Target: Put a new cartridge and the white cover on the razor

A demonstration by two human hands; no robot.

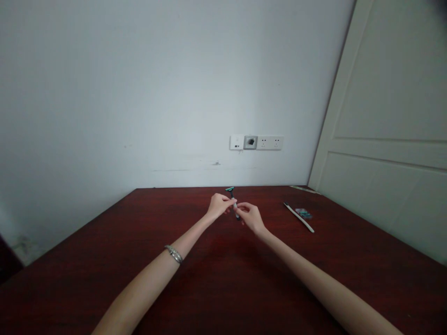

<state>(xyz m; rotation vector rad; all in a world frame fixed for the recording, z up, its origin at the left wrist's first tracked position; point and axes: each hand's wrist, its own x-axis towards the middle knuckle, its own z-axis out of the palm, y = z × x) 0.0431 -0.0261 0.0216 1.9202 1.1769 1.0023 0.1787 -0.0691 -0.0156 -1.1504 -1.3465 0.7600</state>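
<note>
Teal and black at the head, white below with a dark butt, a safety razor (235, 204) leans slightly, head up, over the far middle of the surface (167, 209); the left hand (218, 204) pinches it higher up, the right hand (252, 217) lower down, both closed snugly; a slim, dark-tipped white stick (299, 217) and a small packet (303, 213) lie toward the surface's right side.

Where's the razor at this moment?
In the head view, the razor is near the middle, held by the left hand and right hand over the dark red table, its head end toward the wall.
</note>
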